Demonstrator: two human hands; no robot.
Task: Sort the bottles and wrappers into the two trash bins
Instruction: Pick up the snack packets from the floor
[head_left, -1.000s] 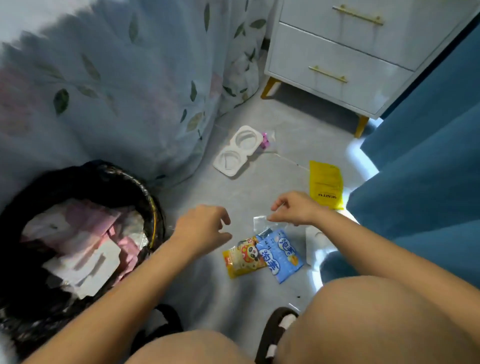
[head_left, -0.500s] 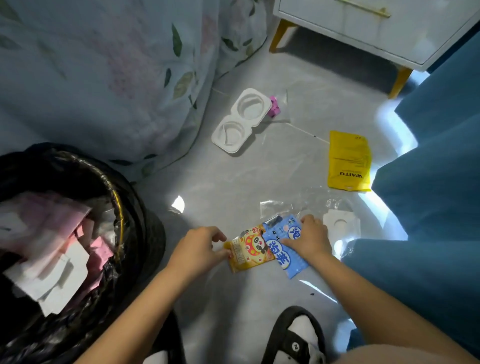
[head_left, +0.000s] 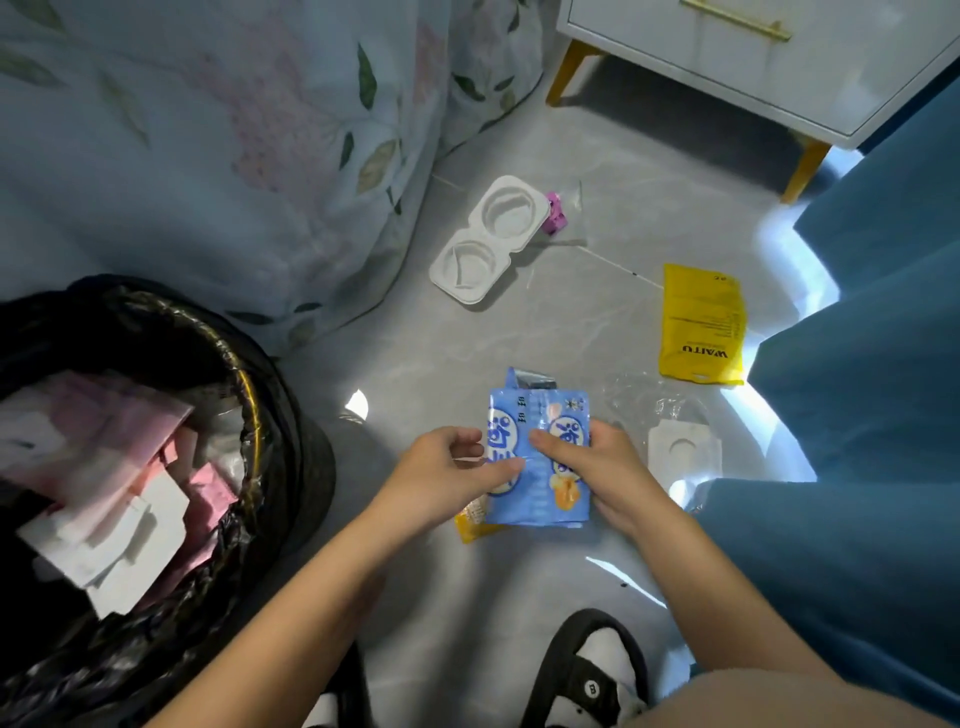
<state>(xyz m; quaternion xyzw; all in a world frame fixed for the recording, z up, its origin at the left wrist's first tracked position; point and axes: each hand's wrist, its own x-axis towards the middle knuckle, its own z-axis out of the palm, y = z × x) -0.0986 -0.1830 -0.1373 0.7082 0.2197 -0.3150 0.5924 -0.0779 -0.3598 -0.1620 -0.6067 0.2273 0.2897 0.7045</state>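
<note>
Both hands hold a stack of snack wrappers just above the floor. A blue wrapper (head_left: 540, 457) lies on top, and a yellow wrapper (head_left: 475, 522) peeks out beneath it. My left hand (head_left: 452, 473) pinches the stack's left edge. My right hand (head_left: 592, 467) grips its right side, thumb across the front. A trash bin (head_left: 249, 395) lined with a black bag stands at the left, filled with pink and white paper scraps. No bottle is in view, nor a second bin.
On the grey floor lie a white two-cup plastic tray (head_left: 483, 241), a small pink piece (head_left: 555, 213), a yellow pouch (head_left: 701, 325), crumpled clear film (head_left: 644, 400) and a white card (head_left: 683, 447). Floral bedding (head_left: 208, 156) hangs left, blue fabric (head_left: 857, 415) right, a white drawer unit (head_left: 753, 57) behind.
Both hands dropped to the yellow and blue wrappers on the floor, gathered them into one stack with blue on top, and lifted it slightly.
</note>
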